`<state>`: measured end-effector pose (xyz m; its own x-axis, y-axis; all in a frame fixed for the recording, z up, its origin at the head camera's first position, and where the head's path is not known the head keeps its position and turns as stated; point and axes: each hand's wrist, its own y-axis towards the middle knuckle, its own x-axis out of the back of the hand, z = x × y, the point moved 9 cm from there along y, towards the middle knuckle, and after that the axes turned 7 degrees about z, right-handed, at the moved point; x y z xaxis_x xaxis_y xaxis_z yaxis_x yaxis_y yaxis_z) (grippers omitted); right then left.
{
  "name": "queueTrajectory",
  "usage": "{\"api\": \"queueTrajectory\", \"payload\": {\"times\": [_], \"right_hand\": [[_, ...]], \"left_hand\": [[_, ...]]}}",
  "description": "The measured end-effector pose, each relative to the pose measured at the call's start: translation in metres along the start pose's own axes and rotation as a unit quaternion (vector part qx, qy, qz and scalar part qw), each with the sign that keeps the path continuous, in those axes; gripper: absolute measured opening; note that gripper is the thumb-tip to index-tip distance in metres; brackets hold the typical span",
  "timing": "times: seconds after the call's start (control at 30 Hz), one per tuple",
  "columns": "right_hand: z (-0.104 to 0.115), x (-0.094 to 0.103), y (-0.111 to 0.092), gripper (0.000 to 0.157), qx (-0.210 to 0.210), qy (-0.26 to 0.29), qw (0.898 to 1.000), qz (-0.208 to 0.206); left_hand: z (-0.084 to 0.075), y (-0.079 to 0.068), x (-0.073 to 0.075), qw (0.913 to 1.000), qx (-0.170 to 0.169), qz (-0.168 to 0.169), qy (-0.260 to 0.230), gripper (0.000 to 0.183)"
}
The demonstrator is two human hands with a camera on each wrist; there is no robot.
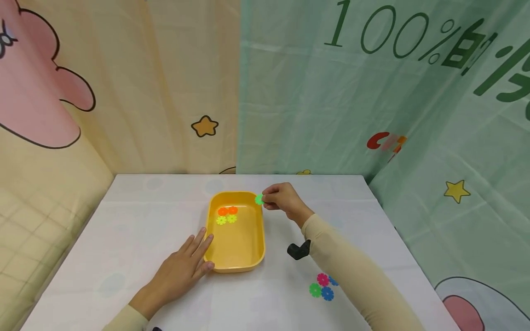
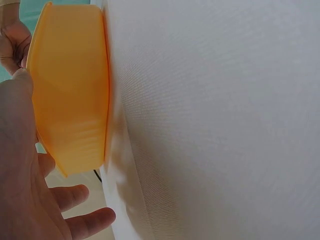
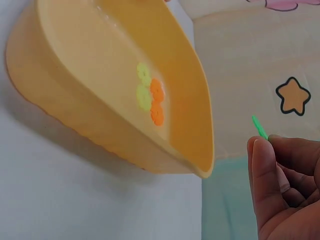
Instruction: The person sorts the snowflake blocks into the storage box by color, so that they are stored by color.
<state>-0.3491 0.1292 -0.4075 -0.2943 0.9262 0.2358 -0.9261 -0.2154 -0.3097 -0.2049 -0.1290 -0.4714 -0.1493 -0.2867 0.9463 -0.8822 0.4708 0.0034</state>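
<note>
A yellow plastic tray (image 1: 240, 250) rests on the white-covered table. Inside, toward its far left, lie two orange flower-shaped discs (image 1: 222, 211) and two yellow-green ones (image 1: 221, 220), paired in rows. My right hand (image 1: 285, 200) pinches a bright green flower-shaped disc (image 1: 259, 199) between thumb and fingertips, at the tray's far right corner; the right wrist view shows this disc (image 3: 259, 127) edge-on, above rim height. With fingers spread and mostly straight, my left hand (image 1: 178, 273) touches the tray's near left rim. From the left wrist, the tray's outer wall (image 2: 72, 85) appears beside that hand (image 2: 22, 165).
Near the right forearm on the table lie a pink disc (image 1: 323, 279), a green disc (image 1: 315, 290) and blue discs (image 1: 327, 293), one partly covered by the sleeve (image 1: 356, 266). Printed curtains (image 1: 174, 82) hang behind the table and along both sides.
</note>
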Motion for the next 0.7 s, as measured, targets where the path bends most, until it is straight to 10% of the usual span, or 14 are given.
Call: {"api": "queueTrajectory", "payload": {"times": [0.7], "right_hand": [[0.005,-0.054,0.02,0.008,0.008,0.005,0.999,0.039]], "left_hand": [[-0.001,0.0,0.001,0.9999,-0.009,-0.007,-0.006,0.071]]}}
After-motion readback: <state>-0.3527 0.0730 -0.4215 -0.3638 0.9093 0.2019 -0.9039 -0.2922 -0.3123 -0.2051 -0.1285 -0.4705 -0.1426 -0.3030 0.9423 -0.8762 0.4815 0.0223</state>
